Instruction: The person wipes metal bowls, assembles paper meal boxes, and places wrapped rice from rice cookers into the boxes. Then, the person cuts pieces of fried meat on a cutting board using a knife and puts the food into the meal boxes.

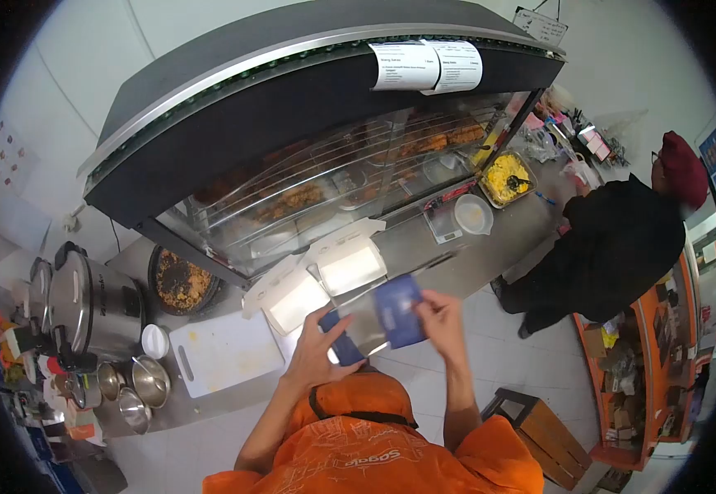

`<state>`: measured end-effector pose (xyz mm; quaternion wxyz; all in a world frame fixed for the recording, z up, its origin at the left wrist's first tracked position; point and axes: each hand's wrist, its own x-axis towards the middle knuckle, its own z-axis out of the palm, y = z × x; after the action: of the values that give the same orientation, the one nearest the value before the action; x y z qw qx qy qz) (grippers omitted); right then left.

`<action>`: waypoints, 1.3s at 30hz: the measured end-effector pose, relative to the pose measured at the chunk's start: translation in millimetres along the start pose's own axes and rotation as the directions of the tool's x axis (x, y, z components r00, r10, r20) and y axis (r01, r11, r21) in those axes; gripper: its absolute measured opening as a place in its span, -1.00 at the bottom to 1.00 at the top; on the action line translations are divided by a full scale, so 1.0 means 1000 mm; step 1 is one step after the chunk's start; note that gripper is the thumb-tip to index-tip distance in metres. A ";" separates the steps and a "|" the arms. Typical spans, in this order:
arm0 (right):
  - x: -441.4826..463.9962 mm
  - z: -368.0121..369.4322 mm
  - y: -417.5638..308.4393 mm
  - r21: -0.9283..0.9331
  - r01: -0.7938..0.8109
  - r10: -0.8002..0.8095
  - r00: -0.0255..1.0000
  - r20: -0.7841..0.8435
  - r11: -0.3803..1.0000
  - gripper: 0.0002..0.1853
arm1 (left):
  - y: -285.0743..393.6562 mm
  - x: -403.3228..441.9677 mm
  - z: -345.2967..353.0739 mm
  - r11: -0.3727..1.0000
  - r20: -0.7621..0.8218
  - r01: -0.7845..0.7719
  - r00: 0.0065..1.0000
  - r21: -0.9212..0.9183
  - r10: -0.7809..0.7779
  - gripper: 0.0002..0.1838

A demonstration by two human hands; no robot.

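Left hand [318, 339] grips blue card [345, 344], right hand [442, 319] pinches blue card also; open boxes [351, 267] lie on the bench [489, 247].

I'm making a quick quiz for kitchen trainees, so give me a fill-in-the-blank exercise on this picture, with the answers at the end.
1. The item in the right hand is dark ____.
2. The number of open boxes lying side by side just beyond the hands is ____.
3. The cutting board left of the boxes is ____.
4. The shirt on the person holding the item is ____.

Missing words: blue; two; white; orange.
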<state>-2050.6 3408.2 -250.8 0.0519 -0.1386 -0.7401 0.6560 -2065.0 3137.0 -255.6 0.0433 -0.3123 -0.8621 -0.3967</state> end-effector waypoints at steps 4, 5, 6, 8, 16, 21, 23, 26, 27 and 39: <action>0.015 -0.042 -0.035 0.107 0.073 -0.053 0.982 -0.182 0.992 -0.81 | -0.037 -0.037 0.029 0.999 -0.132 0.003 0.991 -0.040 -0.008 -0.08; 0.017 -0.044 -0.034 0.037 0.087 -0.077 0.973 -0.216 0.996 -0.81 | -0.042 -0.042 0.039 0.998 -0.168 0.006 0.986 -0.057 -0.015 -0.10; 0.018 -0.046 -0.031 -0.035 0.096 -0.102 0.964 -0.245 0.995 -0.80 | -0.045 -0.044 0.054 0.996 -0.175 0.049 0.983 -0.071 -0.060 -0.20; 0.019 -0.044 -0.028 -0.198 0.116 -0.172 0.940 -0.293 0.973 -0.81 | -0.068 -0.038 0.089 0.989 -0.118 0.099 0.989 0.111 -0.086 -0.20; -0.006 -0.029 0.009 -0.320 0.118 -0.211 0.938 -0.274 0.940 -0.78 | -0.094 -0.041 0.149 0.919 0.083 0.340 0.928 0.201 -0.362 0.05; -0.040 -0.006 0.001 -0.182 0.088 -0.115 0.983 -0.141 0.979 -0.82 | -0.056 -0.041 0.077 0.875 0.519 0.476 0.729 0.082 -0.446 0.05; -0.053 0.010 -0.012 -0.140 0.066 -0.074 0.996 -0.057 0.988 -0.82 | 0.018 -0.011 0.024 0.974 0.126 0.202 0.974 -0.107 -0.188 0.02; -0.065 0.035 -0.015 -0.149 0.152 -0.131 0.981 0.144 0.977 -0.83 | 0.040 0.008 0.014 0.989 0.029 -0.143 0.989 0.037 0.142 -0.04; -0.068 0.041 -0.017 -0.116 0.139 -0.119 0.978 0.169 0.983 -0.84 | 0.033 0.005 0.018 0.986 0.008 -0.169 0.986 0.004 0.169 -0.04; -0.054 0.041 0.028 0.199 -0.226 0.035 0.740 0.672 0.954 -0.67 | 0.015 -0.028 0.003 0.968 0.011 -0.176 0.983 -0.177 0.181 0.00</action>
<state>-2005.8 3357.3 -278.5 -0.2415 0.0589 -0.6029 0.7581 -2033.1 3132.3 -256.4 0.0393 -0.3965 -0.7928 -0.4613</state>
